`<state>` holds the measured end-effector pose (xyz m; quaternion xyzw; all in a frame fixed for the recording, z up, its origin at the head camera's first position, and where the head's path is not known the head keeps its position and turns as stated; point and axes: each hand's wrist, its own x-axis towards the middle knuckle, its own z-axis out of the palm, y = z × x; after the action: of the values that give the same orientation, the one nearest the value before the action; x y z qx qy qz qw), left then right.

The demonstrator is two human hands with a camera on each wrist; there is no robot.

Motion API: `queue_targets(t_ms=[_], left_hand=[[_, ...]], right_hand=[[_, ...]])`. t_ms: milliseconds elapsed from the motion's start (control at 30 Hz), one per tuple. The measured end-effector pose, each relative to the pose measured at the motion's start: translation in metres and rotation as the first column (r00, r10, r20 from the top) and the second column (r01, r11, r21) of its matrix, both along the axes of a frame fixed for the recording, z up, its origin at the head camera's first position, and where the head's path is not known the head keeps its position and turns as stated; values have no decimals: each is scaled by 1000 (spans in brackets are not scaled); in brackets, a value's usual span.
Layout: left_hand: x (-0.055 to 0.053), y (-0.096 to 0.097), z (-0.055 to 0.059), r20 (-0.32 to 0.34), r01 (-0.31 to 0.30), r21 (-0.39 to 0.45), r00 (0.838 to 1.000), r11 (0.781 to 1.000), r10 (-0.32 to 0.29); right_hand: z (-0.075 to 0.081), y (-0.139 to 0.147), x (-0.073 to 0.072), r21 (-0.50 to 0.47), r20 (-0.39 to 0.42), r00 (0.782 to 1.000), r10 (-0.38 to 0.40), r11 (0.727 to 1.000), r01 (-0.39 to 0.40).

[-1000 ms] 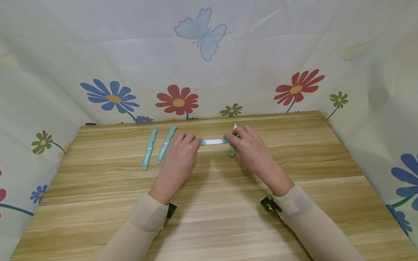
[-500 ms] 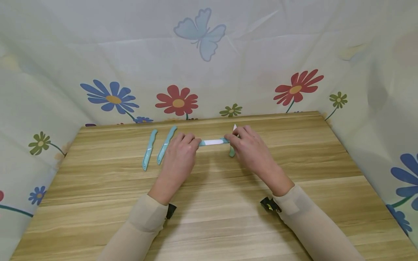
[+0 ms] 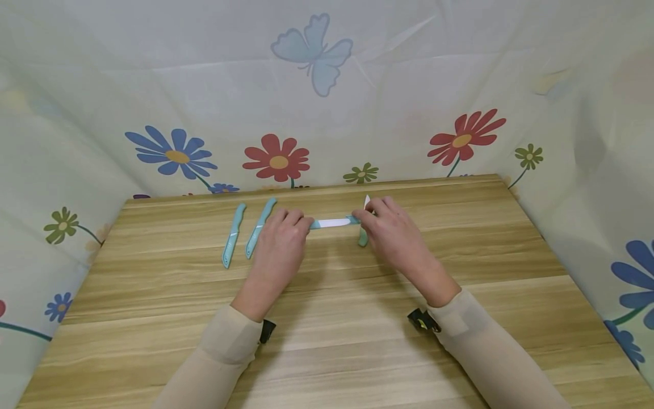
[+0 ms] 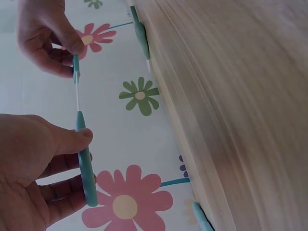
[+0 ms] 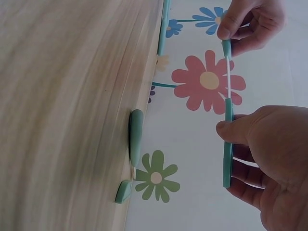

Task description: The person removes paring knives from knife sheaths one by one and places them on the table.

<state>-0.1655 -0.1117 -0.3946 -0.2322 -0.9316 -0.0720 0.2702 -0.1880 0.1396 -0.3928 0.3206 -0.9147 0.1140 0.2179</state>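
Note:
My left hand (image 3: pixel 283 241) grips the teal handle (image 4: pixel 85 166) of a small knife between thumb and fingers. Its white blade (image 3: pixel 332 223) points right, bare for most of its length, its tip end at the mouth of a teal sheath (image 5: pixel 228 144). That sheath is pinched by my right hand (image 3: pixel 395 230). Both hands hold these above the table, as the wrist views show. Under the right hand lies another knife, its green handle (image 3: pixel 363 237) and white blade tip (image 3: pixel 367 199) showing past the fingers; the hand hides its middle in the head view.
Two sheathed teal knives (image 3: pixel 234 236) (image 3: pixel 261 228) lie side by side on the wooden table (image 3: pixel 327 341), left of my left hand. A short teal piece (image 5: pixel 123 191) lies near the bare knife in the right wrist view. A flowered curtain (image 3: pixel 214 85) stands behind the table.
My left hand has shifted very slightly left, and a little more of the blade shows at the sheath's mouth. The right hand has hardly moved, and the knives on the table lie as before.

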Motion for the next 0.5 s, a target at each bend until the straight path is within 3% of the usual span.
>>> queue_targets(t_ms=[500], left_hand=[[-2,-3,1,-17,-5,12,1000,1000,5]], right_hand=[[0,5,-3,-31,-18,1000,4,1000,-4]])
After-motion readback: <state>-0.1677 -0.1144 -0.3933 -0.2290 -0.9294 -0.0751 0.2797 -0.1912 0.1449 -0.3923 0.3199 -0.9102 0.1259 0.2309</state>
